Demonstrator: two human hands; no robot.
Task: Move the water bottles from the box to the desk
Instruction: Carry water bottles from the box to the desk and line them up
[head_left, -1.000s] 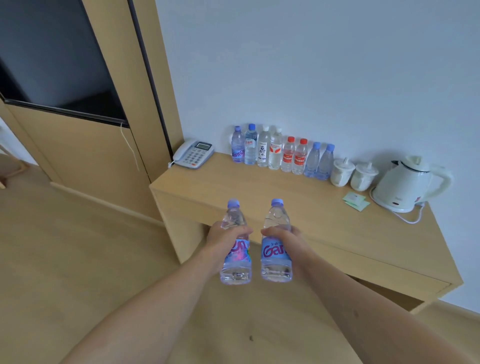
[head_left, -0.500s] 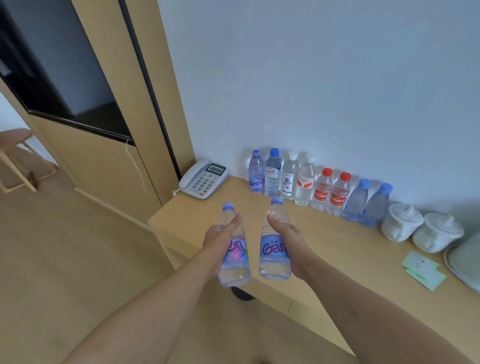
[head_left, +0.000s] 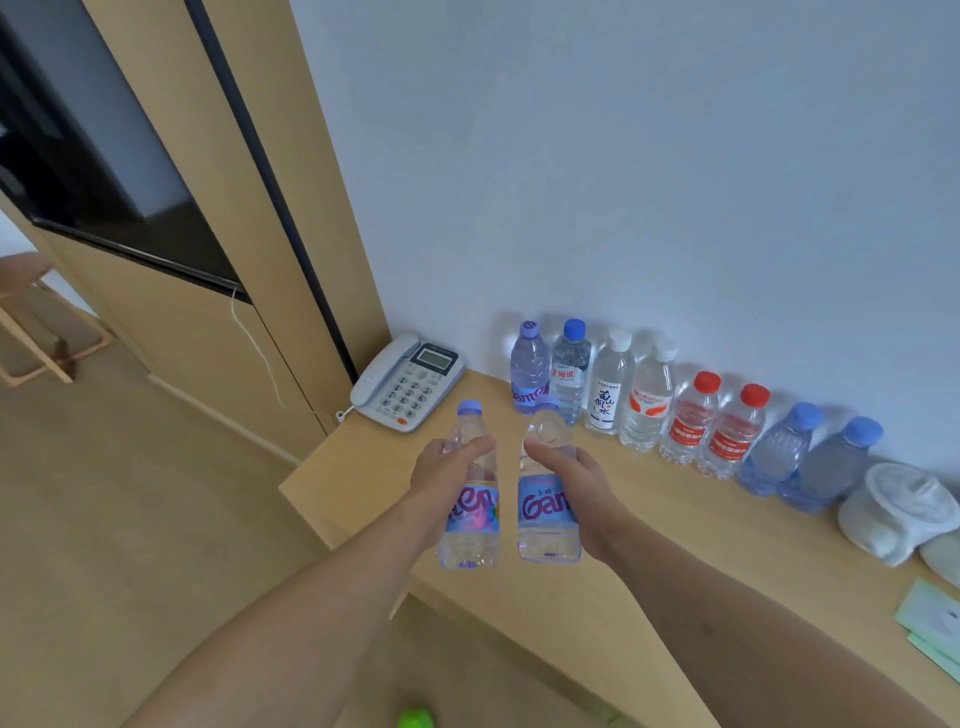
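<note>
Light wood worktop (head_left: 649, 561) set against a pale wall, its left end beside a wooden panel. At that end: a grey corded telephone (head_left: 408, 382), handset on its cradle. Right of it, a row of eight upright water bottles along the wall, standing close together: one with a purple cap (head_left: 529, 366), one with a blue cap (head_left: 570, 369), two with white caps (head_left: 631, 389), two with red caps and red labels (head_left: 714, 423), two blue-tinted ones with blue caps (head_left: 808, 457). Further right, two white lidded cups (head_left: 896, 512), the second cut by the frame edge. Pale green paper slips (head_left: 932, 621) near the front right.
</note>
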